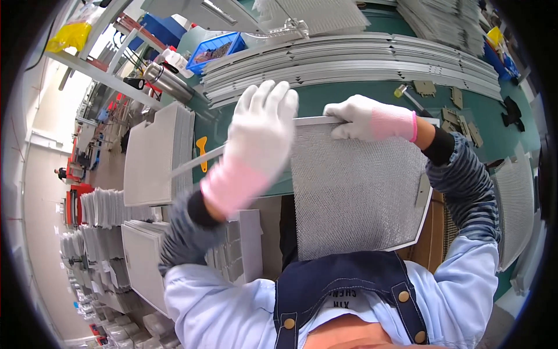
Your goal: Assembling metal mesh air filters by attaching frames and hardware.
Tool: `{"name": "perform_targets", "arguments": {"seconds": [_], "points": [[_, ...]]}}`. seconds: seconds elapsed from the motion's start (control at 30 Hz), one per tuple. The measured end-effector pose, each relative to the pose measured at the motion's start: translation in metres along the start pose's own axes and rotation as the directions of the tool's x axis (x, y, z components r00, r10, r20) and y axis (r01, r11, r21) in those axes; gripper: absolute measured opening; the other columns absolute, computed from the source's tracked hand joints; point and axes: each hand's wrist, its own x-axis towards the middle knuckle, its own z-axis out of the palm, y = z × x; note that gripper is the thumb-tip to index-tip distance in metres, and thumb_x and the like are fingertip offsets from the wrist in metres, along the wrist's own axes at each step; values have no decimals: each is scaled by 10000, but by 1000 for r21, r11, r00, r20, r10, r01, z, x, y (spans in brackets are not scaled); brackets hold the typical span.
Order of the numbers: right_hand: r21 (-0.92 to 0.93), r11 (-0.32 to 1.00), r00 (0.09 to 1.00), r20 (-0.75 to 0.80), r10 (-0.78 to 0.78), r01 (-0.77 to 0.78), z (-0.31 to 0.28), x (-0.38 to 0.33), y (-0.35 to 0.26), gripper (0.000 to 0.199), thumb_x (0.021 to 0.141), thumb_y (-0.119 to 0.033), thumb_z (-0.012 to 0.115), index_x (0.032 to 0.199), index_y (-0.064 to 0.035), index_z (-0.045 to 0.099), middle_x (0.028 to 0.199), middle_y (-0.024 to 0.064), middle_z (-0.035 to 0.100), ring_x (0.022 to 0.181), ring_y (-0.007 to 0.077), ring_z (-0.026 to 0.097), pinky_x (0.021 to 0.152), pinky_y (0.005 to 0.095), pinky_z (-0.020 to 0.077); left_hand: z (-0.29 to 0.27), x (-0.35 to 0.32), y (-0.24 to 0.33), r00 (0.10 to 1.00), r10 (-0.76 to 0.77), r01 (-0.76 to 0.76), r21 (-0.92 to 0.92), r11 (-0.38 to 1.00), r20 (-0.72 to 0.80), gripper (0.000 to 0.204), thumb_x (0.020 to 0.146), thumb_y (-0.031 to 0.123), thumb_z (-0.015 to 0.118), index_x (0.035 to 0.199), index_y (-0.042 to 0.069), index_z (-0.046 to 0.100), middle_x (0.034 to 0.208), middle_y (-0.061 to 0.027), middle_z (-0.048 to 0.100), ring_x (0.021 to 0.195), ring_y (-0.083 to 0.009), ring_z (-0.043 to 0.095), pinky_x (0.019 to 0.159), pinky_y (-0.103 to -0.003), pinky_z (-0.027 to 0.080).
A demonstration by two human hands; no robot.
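Note:
My left hand (261, 131), in a white glove with a pink cuff, is raised at the left of the mesh panel. From it a thin pale metal strip (200, 160) sticks out toward the lower left; the hand seems closed on it, though the grip itself is hidden. A silver mesh filter panel (354, 192) leans between the table edge and my body, with pale frame strips along its top and right edges. My gloved right hand (372, 119) is closed on the top edge of this panel, thumb and fingers pinching its frame strip.
Long metal strips (349, 61) lie stacked across the green table. Beyond are a blue bin (216, 51) and mesh sheets (442, 29). A hammer (410, 98) and flat beige pieces (459, 119) lie right; a yellow scraper (201, 152) and stacked white panels (154, 157) are left.

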Motion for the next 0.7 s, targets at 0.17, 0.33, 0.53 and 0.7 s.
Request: {"name": "perform_targets", "arguments": {"seconds": [0.17, 0.33, 0.53, 0.7], "points": [[323, 933, 985, 121, 123, -156, 1, 10, 33, 322, 820, -149, 683, 1051, 56, 592, 837, 174, 651, 770, 257, 640, 715, 348, 491, 50, -86, 117, 936, 300, -155, -550, 821, 184, 589, 763, 302, 656, 1325, 182, 525, 1411, -102, 442, 1345, -300, 384, 1112, -504, 316], [10, 985, 985, -7, 175, -175, 15, 11, 47, 441, 724, -160, 761, 1071, 63, 605, 874, 147, 661, 774, 210, 629, 741, 315, 505, 66, -91, 84, 1000, 6, 18, -737, 676, 30, 597, 652, 161, 801, 1201, 107, 574, 1284, -114, 525, 1188, -303, 527, 1015, -466, 426], [6, 1000, 998, 48, 31, -31, 16, 35, 16, 447, 714, -184, 733, 1067, 56, 600, 913, 195, 648, 819, 299, 648, 751, 371, 510, 110, -63, 30, 664, -462, 183, -727, -662, 588, 446, 921, 141, 582, 1302, -39, 437, 1310, -174, 533, 1177, -250, 542, 980, -363, 452], [-438, 889, 911, -297, -286, 136, 69, 12, 17, 770, 643, -271, 795, 1303, -44, 470, 1234, 206, 520, 1170, 366, 514, 962, 478, 439, 124, -115, 19, 625, -597, 153, -829, -539, 503, 410, 977, 199, 508, 1317, -17, 428, 1331, -187, 520, 1211, -249, 515, 1041, -359, 409]]}}
